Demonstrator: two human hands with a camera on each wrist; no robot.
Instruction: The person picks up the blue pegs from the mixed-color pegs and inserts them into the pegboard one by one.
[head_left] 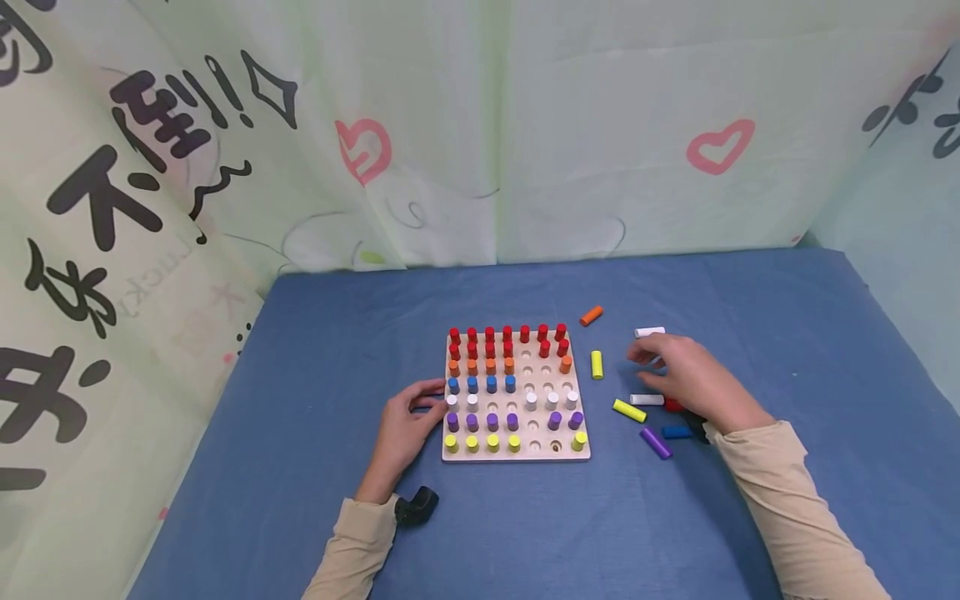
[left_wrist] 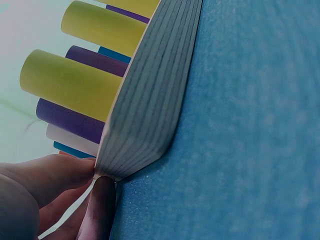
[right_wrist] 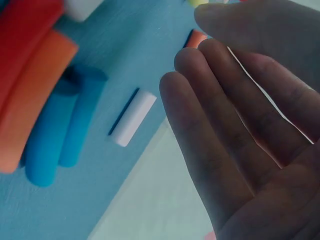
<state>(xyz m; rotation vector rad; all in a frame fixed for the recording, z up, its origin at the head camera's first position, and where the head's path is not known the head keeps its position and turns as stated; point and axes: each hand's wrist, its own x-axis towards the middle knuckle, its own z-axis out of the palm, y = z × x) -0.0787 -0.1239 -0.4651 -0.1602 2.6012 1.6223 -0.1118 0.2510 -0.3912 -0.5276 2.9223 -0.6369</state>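
Observation:
A pale wooden pegboard [head_left: 517, 457] lies on the blue cloth, with rows of red, orange, blue, white, purple and yellow pegs standing in it. Bare holes show among the pegs toward its right side. My left hand [head_left: 401, 429] rests its thumb and fingertips against the board's left edge, beside the white pegs; in the left wrist view the thumb [left_wrist: 65, 172] touches near a corner. Over the loose pegs to the right hovers my right hand [head_left: 686, 375], fingers loosely bent and nothing between them. It is close to a white peg [head_left: 649, 332] and another white peg [head_left: 647, 400].
Loose pegs lie right of the board: orange [head_left: 592, 316], yellow [head_left: 596, 364], a second yellow one [head_left: 629, 411], purple [head_left: 656, 443] and blue [head_left: 677, 432]. A red peg [head_left: 672, 405] is partly hidden by the right wrist. A pale printed curtain [head_left: 570, 167] hangs behind the table.

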